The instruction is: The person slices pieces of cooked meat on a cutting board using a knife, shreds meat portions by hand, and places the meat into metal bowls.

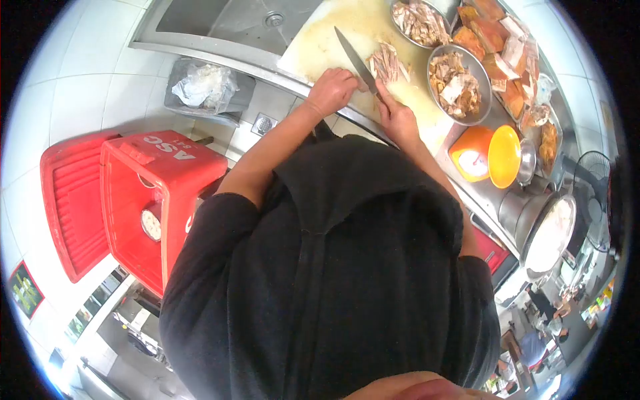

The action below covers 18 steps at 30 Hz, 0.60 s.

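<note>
With the fingers of the right hand point(398, 120) clamped round the handle of a long, pointed steel knife point(353, 55) and those of the left hand point(333, 90) curled in together just left of the blade's handle end, settle the grip before pressing down. Cannot tell whether pinching anything under the left knuckles, with the tips out of sight. Find the small heap of pale and brownish cut meat point(388, 63) on the broad cream-coloured cutting board point(320, 50), just right of the blade and across it from the left hand. Judging by this layout, treat the step as knife work on that heap. Bring the left hand round to the meat only with the blade at rest, then tuck the fingertips back and guide the flat against bent knuckles. Gather the loose strips side by side before cutting, and use long, smooth strokes rather than hard chops, likely safer on a greasy surface. Turn the sharp edge away when scraping pieces toward the round steel bowl of chopped meat point(475, 120) at the right. Mind the orange kitchen scale point(470, 157) near the right forearm, and avoid swinging the elbow wide.
</note>
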Available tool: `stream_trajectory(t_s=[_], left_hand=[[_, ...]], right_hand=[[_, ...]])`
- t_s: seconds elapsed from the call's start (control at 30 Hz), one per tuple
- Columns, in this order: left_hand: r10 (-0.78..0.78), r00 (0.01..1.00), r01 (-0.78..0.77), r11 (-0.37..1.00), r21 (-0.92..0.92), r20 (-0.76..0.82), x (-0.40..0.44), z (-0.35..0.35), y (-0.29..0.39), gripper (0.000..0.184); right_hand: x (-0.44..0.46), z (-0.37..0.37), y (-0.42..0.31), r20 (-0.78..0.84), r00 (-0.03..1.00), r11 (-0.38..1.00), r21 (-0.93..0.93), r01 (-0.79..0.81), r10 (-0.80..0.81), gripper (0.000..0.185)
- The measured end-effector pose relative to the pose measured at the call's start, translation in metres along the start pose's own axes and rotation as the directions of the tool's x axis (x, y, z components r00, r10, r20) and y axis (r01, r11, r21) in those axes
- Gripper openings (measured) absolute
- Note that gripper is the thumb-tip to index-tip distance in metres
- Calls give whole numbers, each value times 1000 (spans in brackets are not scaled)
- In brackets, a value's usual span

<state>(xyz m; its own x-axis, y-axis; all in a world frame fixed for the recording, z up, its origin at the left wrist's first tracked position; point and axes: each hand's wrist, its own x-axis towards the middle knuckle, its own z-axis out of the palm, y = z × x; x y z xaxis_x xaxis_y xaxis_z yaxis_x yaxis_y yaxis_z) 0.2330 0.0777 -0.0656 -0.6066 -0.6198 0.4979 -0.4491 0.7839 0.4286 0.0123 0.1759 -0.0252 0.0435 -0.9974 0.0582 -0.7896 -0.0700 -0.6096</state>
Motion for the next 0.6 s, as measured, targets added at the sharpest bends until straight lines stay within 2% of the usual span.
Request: stream_trajectory(t_s=[0.07, 0.2, 0.23, 0.33, 0.37, 0.47, 0.6], left_hand=[[-15, 999, 14, 1000, 24, 43, -7, 1, 1, 9], [-39, 999, 38, 999, -14, -22, -10, 4, 6, 5], [-44, 999, 44, 999, 5, -11, -9, 3, 6, 5], [-41, 999, 41, 999, 7, 8, -4, 0, 7, 6], [-38, 999, 38, 999, -4, 17, -5, -2, 9, 6], [-14, 1000, 14, 1000, -21, 0, -7, -2, 6, 7], [-57, 998, 57, 998, -16, -20, -16, 0, 10, 6]], right_hand=[[1, -3, -4, 0, 1000, 1000, 29, 1, -1, 53], [0, -30, -37, -199, 974, 974, 176, 142, -106, 59], [-2, -37, -45, -152, 987, 977, 196, 83, -53, 61], [-8, -7, -23, -226, 950, 968, 82, 238, -214, 60], [-12, 4, -10, 66, 995, 997, 9, -73, 72, 60], [-3, -1, -10, 50, 998, 999, 15, -33, 33, 59], [-2, -28, -42, -192, 977, 972, 195, 134, -96, 62]])
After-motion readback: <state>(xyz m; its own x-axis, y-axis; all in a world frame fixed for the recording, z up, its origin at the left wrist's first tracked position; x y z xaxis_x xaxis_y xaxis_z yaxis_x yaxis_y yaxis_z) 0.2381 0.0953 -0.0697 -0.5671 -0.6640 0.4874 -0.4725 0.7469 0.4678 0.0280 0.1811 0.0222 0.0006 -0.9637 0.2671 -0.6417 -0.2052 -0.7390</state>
